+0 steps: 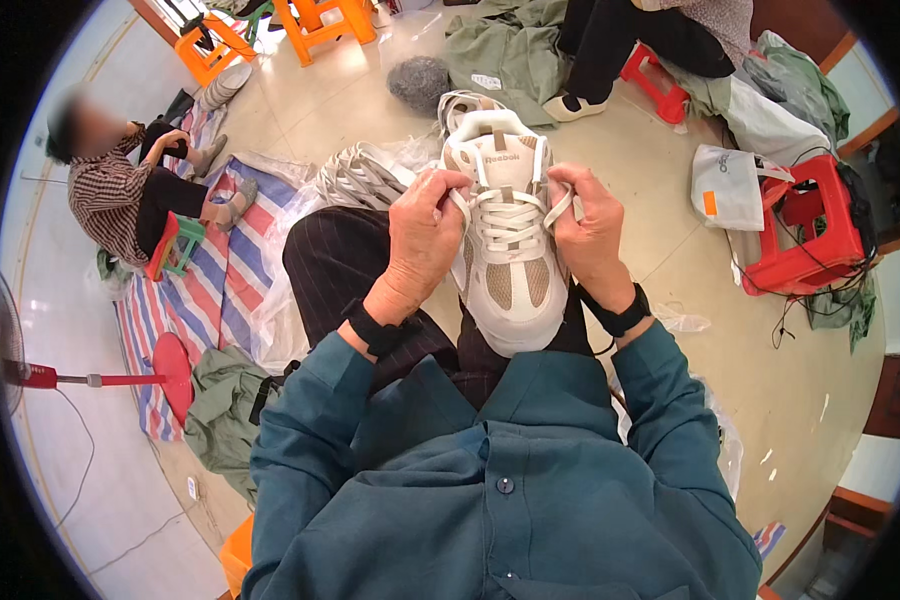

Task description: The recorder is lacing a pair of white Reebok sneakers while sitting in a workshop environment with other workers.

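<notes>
A cream and beige sneaker rests on my lap, its toe toward me and its tongue pointing away. White shoelaces cross its front in several rows. On the shoe's left side, my left hand pinches a lace between thumb and fingers. Opposite it, my right hand grips the lace on the right side, a loop showing by the thumb. Past the heel, more pale laces show. A bundle of whitish cords lies beyond my left knee.
At the right, a red stool carries dark cables, with a white bag beside it. A person sits at the left on a striped sheet. Another person's dark-trousered legs are ahead. A red fan stand is at the left.
</notes>
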Demonstrator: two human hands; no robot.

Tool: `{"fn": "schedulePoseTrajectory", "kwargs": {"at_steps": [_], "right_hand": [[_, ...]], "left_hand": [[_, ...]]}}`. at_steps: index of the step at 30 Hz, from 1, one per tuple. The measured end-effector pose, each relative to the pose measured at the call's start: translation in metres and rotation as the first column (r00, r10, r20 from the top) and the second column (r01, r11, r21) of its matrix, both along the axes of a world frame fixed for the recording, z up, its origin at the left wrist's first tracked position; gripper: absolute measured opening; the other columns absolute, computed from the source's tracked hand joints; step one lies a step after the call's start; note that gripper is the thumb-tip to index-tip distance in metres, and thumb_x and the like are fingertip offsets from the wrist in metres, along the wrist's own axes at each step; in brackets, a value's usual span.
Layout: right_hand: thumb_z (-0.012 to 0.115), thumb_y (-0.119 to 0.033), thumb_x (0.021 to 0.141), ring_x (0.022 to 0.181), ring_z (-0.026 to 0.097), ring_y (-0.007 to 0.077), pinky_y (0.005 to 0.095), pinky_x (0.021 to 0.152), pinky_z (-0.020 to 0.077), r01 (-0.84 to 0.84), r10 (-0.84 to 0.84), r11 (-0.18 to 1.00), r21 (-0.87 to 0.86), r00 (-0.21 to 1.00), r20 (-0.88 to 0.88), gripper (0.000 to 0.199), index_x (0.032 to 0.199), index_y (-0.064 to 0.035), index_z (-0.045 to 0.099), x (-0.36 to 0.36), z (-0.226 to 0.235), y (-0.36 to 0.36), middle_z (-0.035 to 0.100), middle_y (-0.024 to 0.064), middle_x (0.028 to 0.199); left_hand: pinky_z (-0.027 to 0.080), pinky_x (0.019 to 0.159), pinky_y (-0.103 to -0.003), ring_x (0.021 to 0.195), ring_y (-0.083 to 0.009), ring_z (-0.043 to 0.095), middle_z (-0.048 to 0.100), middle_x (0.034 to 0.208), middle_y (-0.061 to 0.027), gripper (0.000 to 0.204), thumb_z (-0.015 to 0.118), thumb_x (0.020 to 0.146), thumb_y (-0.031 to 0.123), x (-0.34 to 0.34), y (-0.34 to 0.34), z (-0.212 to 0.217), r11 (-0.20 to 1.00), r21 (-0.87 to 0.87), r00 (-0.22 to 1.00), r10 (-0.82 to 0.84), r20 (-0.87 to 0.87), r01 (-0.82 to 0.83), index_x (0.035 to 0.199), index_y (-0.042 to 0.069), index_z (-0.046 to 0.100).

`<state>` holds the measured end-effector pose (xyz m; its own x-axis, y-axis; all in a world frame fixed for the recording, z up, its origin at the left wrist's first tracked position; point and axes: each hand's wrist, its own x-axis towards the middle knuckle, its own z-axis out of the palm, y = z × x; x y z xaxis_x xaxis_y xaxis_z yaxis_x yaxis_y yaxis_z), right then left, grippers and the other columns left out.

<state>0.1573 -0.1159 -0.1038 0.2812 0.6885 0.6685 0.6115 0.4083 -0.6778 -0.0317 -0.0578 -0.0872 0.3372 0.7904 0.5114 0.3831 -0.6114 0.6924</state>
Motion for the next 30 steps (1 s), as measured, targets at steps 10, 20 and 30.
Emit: {"fn": "schedulePoseTrajectory", "kwargs": {"at_steps": [10, 20, 30], "right_hand": [[0.059, -0.002, 0.084, 0.065, 0.06, 0.0171, 0.0287, 0.063, 0.048, -0.126, 0.079, 0.975, -0.182, 0.966, -0.245, 0.015, 0.1, -0.0031, 0.059, 0.003, -0.003, 0.0, 0.066, 0.0095, 0.081], [0.058, -0.003, 0.086, 0.067, 0.057, 0.0111, 0.0257, 0.063, 0.046, -0.131, 0.088, 0.977, -0.166, 0.965, -0.247, 0.012, 0.098, -0.0032, 0.059, 0.0, -0.003, 0.0, 0.065, 0.0055, 0.08], [0.058, -0.003, 0.086, 0.066, 0.055, 0.0104, 0.0256, 0.06, 0.0444, -0.125, 0.085, 0.979, -0.164, 0.968, -0.234, 0.012, 0.098, -0.0033, 0.06, 0.003, -0.008, 0.002, 0.064, 0.0045, 0.078]], "left_hand": [[0.045, 0.065, -0.023, 0.069, -0.0084, 0.053, 0.064, 0.082, -0.004, 0.014, 0.059, 0.087, 0.002, 0.001, -0.004, -0.004, 0.997, -0.076, 0.993, 0.005, 0.114, 0.004, 0.101, 0.001, 0.062], [0.045, 0.063, -0.022, 0.067, -0.0065, 0.052, 0.063, 0.079, -0.0034, 0.018, 0.059, 0.087, 0.003, 0.002, -0.003, -0.005, 0.997, -0.072, 0.994, 0.012, 0.11, -0.004, 0.104, 0.003, 0.063], [0.045, 0.062, -0.023, 0.067, -0.0059, 0.054, 0.059, 0.075, -0.0013, 0.025, 0.059, 0.085, 0.0, -0.001, -0.005, 0.005, 0.975, -0.204, 0.993, -0.072, 0.088, 0.089, 0.109, 0.005, 0.06]]}}
